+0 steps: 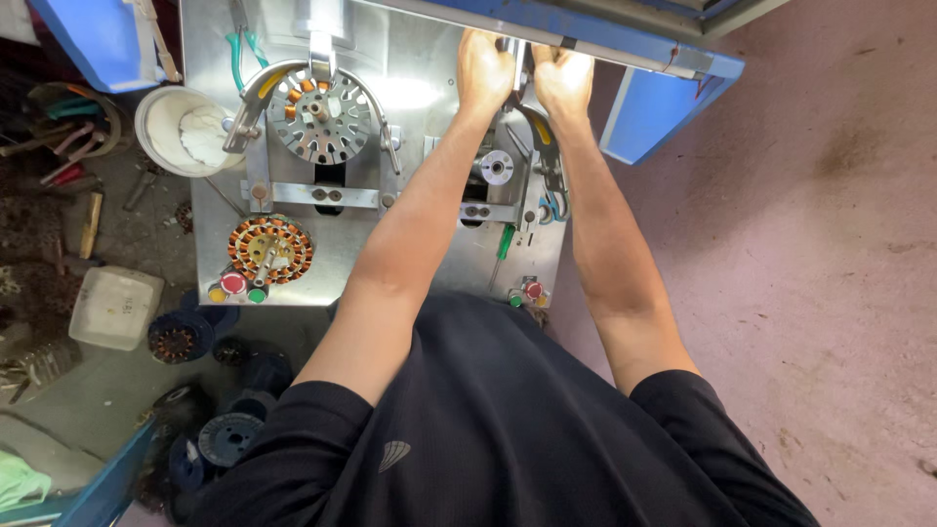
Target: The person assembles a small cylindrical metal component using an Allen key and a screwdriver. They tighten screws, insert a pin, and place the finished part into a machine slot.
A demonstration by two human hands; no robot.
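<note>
At machine's far edge, left hand (485,68) and right hand (563,78) clenched on metal bracket (518,68), bare floor (830,244) rightward

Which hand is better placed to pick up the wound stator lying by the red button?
Probably left: the left hand is on the same side as the wound stator; the right hand would cross over.

Bright overhead light, glare on steel plate (410,93) (edges slightly distorted).

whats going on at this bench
A person leans over a metal work plate, both arms stretched out. The left hand and right hand are closed side by side on a part at the plate's far edge. A copper-wound stator and a bare slotted core sit left, untouched.
</note>
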